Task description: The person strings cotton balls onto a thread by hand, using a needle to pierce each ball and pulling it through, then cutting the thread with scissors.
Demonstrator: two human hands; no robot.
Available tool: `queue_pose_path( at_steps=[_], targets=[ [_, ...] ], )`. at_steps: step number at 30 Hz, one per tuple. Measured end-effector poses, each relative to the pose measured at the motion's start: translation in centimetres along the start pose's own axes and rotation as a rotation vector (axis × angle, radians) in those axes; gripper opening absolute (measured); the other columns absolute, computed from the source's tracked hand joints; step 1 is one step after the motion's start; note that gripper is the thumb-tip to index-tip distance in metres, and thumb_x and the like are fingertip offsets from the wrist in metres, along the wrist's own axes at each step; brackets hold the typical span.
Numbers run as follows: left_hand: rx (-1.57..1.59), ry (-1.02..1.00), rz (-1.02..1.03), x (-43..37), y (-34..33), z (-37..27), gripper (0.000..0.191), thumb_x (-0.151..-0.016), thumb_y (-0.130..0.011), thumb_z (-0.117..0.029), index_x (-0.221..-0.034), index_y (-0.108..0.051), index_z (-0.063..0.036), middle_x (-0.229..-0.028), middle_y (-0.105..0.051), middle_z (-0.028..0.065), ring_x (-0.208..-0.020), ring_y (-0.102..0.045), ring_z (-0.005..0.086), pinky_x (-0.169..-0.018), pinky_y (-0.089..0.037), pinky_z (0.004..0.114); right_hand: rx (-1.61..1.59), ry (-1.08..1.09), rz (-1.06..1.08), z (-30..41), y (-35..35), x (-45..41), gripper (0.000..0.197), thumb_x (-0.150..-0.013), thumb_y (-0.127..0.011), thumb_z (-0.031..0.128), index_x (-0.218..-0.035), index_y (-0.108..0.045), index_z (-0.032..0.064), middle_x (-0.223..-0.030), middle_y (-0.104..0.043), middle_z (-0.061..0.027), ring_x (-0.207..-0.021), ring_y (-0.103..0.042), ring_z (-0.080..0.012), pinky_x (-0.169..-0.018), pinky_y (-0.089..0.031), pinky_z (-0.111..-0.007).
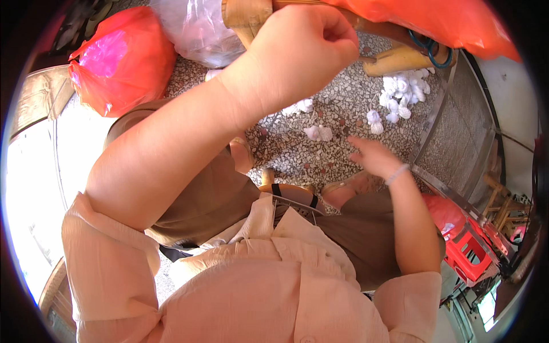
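My left hand (296,53) is raised high in front of me with its fingers curled in. Whatever may be between those fingertips is hidden. Lower down, my right hand (377,157) hangs over the floor, fingers apart and slightly blurred, holding nothing that I can see. A loose white pair of small knitted-looking pieces (318,133) lies on the floor to its left. Beyond the right hand are another small white piece (375,121) and a heap of similar white pieces (403,92). More white pieces (299,106) show partly behind my left wrist.
A knotted orange-red plastic bag (124,60) and a clear plastic bag (201,34) stand at the far left. Bamboo furniture (399,60) with teal rings (441,55) is ahead, below another red bag (437,21). A red plastic stool (469,253) is at right, on terrazzo floor (291,150).
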State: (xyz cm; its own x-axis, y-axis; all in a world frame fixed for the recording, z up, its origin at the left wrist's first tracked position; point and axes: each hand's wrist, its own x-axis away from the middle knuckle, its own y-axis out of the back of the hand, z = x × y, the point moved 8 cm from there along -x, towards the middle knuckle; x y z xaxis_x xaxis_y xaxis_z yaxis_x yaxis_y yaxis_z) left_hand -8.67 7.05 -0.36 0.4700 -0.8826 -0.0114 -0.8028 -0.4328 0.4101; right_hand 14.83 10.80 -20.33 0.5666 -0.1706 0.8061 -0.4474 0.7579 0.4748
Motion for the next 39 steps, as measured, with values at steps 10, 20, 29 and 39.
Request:
queue_pose_path(
  at_steps=[10, 20, 29, 39],
  targets=[
    [0.092, 0.18, 0.102, 1.4, 0.0, 1.1, 0.012, -0.073, -0.056, -0.013, -0.074, -0.064, -0.0031, -0.074, -0.064, 0.0164, -0.076, -0.062, 0.0318, -0.073, -0.05, 0.038, 0.366, -0.028, -0.496, 3.0, -4.9, -11.2, 0.044, -0.072, -0.069, 0.021, -0.113, -0.054, 0.0166, -0.11, -0.051, -0.0043, -0.114, -0.042, -0.0213, -0.093, -0.033, -0.039],
    [-0.077, 0.176, 0.248, 0.4, -2.6, 2.1, 0.016, -0.075, -0.056, -0.009, -0.084, -0.061, 0.0021, -0.071, -0.064, 0.0093, -0.069, -0.064, 0.0229, -0.064, -0.05, 0.032, -0.529, 0.104, -0.545, 0.0, -1.9, -6.9, 0.035, -0.071, -0.066, 0.018, -0.1, -0.051, 0.0045, -0.09, -0.057, -0.0093, -0.078, -0.056, -0.0218, -0.068, -0.045, -0.035],
    [0.142, 0.182, 0.916, 3.6, -10.7, 3.3, 0.055, -0.068, -0.061, -0.002, -0.121, -0.05, -0.0044, -0.112, -0.058, 0.0158, -0.104, -0.055, 0.027, -0.088, -0.043, 0.034, -1.466, 0.149, -0.329, 6.0, 6.8, 7.6, 0.031, -0.076, -0.047, -0.003, -0.106, -0.042, 0.0037, -0.086, -0.048, -0.0037, -0.06, -0.037, -0.0049, -0.046, -0.031, -0.02],
    [0.302, 0.228, 0.793, 2.2, -10.8, 2.8, 0.031, -0.084, -0.06, -0.007, -0.113, -0.054, 0.0014, -0.091, -0.064, 0.0059, -0.089, -0.059, 0.0109, -0.081, -0.046, 0.027, -1.623, 0.271, -0.398, 3.6, 9.0, 9.1, 0.043, -0.074, -0.049, -0.003, -0.116, -0.042, 0.0004, -0.084, -0.051, -0.0045, -0.052, -0.041, -0.0082, -0.043, -0.03, -0.023]
  ],
)
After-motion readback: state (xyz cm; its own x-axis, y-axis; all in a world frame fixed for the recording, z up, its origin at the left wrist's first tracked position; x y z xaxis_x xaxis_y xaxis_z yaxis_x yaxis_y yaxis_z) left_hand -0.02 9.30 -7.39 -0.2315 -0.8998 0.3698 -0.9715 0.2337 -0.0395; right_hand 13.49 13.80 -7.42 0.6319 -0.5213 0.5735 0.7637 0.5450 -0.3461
